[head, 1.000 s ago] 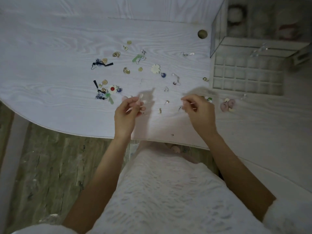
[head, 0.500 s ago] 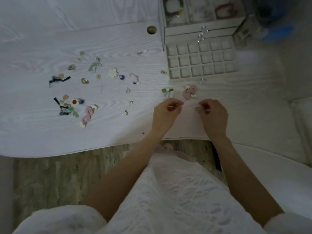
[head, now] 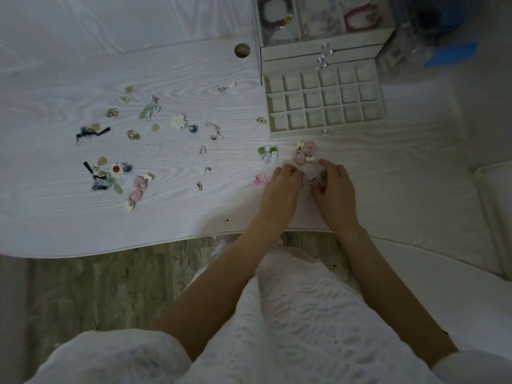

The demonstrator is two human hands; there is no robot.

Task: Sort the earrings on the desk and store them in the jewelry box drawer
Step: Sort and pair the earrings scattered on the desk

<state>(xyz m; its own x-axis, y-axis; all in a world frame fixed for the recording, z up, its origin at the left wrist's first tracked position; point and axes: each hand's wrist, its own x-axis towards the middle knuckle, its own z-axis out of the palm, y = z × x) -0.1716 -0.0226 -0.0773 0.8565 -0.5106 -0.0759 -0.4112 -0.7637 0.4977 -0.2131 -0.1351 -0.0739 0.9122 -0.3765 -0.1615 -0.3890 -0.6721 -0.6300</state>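
Observation:
Many small earrings lie scattered over the white desk [head: 83, 65], mostly on its left half [head: 133, 134]. The jewelry box [head: 318, 48] stands at the back right. Its gridded drawer [head: 270, 106] is pulled out, and I see nothing in the compartments. In front of the drawer lie a pink round pair [head: 304, 153] and a green pair [head: 267, 152]. My left hand [head: 285, 184] and right hand [head: 333, 187] are close together near the desk's front edge, each pinching a small wire-hook earring [head: 311, 181]. A pink flower earring [head: 261, 179] lies just left of my left hand.
A round brass-coloured hole cover [head: 242, 50] sits in the desk left of the box. A small gold earring [head: 261, 120] lies beside the drawer's left wall. Blue and dark items [head: 448, 51] stand at the far right. The desk edge curves along the front, with floor below.
My hands have drawn closer together and moved slightly up toward the pink round pair. A pink flower earring now shows on the desk left of my left hand.

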